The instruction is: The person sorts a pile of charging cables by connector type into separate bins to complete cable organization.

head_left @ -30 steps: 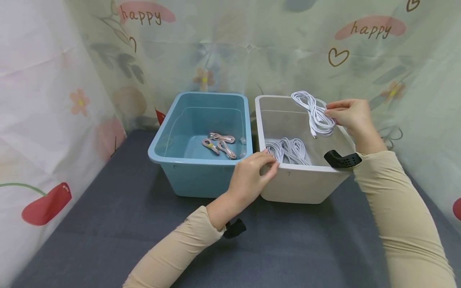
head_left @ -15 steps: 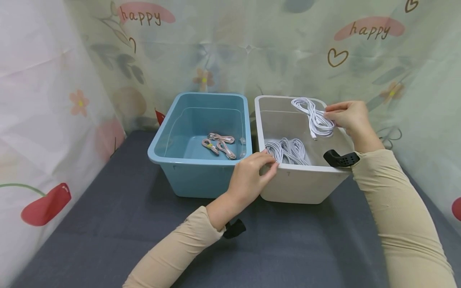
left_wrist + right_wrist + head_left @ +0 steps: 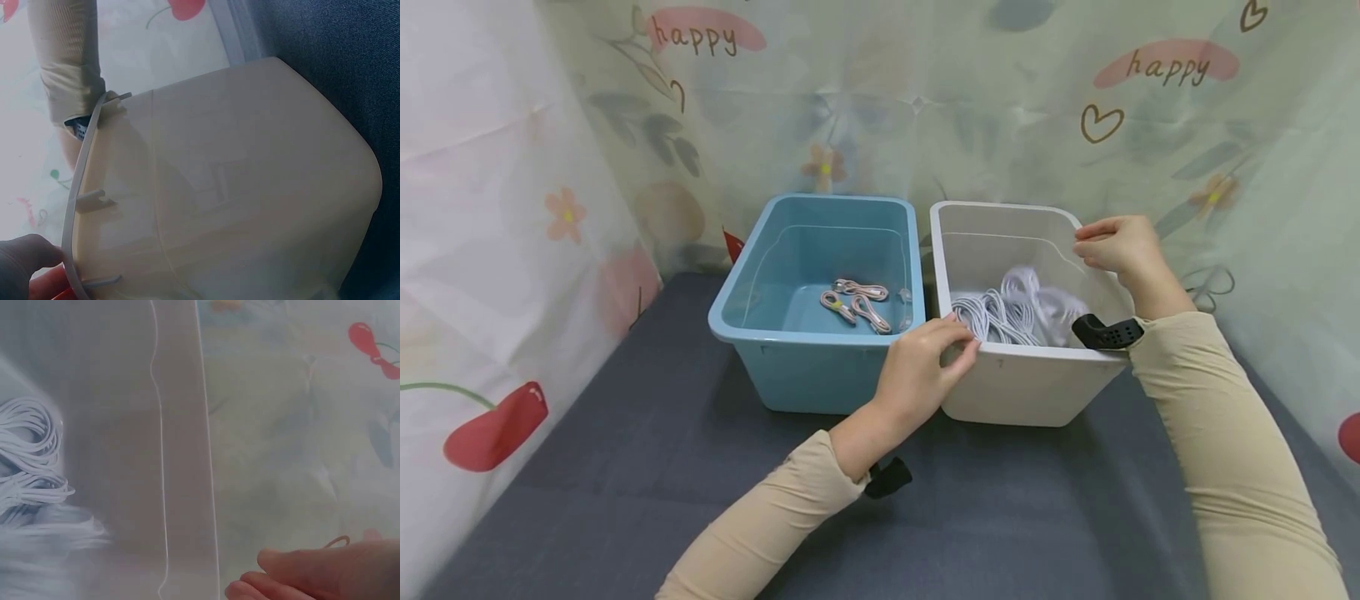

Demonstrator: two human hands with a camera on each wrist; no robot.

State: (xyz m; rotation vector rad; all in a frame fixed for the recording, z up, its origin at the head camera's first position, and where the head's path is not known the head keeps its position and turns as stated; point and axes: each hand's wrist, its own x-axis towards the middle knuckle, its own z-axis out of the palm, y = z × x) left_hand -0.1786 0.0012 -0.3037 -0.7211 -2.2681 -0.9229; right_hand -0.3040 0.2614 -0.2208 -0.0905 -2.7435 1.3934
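Note:
My left hand (image 3: 921, 367) pinches the front left corner of the rim of an off-white plastic bin (image 3: 1026, 387); the left wrist view shows thumb and fingers on either side of that rim. Beside the bin's right rim, my right hand (image 3: 1127, 246) holds nothing, its fingers loosely extended. Below it a coiled white cable (image 3: 1045, 308) is blurred by motion inside the bin. Coiled white cables (image 3: 992, 317) lie at the bin's front left. In the right wrist view, my right hand (image 3: 306, 575) is outside the wall, apart from the white coils (image 3: 28, 450).
A blue plastic bin (image 3: 812, 375) stands close on the left, with pink coiled cables (image 3: 861, 290) on its floor. Both bins rest on a dark cloth-covered table (image 3: 625, 500). A patterned curtain (image 3: 917, 100) hangs behind. A thin grey loop (image 3: 1213, 287) shows at the right.
The right hand has let go of the coiled white cable, which has dropped from rim height into the off-white bin. My left hand has stayed on the rim.

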